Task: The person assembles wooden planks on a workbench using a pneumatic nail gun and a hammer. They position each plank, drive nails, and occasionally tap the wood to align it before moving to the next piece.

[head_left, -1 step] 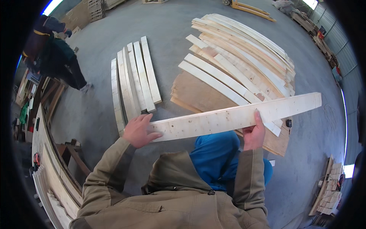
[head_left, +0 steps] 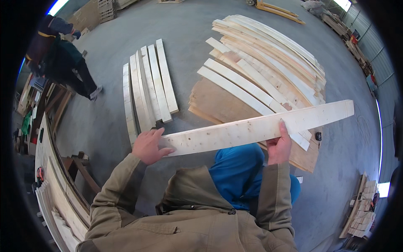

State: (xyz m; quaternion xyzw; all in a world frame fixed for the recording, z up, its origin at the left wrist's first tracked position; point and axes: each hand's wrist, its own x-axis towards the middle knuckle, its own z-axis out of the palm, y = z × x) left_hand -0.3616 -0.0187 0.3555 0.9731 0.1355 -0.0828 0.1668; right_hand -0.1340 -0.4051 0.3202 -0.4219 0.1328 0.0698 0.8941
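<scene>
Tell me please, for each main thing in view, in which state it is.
Left hand: closed on the board's left end
Right hand: closed on its lower edge
Held board: raised, right end higher
Left boards: lying roughly side by side
Right boards: piled, ends uneven
Yellow pallet truck: partly out of view
Co-worker: upright

You hold a long, narrow board of pale wood, its broad face showing, with small brown knots dotted mostly along the left half. It spans the frame from left of centre to the right side, tilted so the right end sits higher. Your left hand grips the left end; your right hand supports the lower edge, right of centre, thumb against the face.
</scene>
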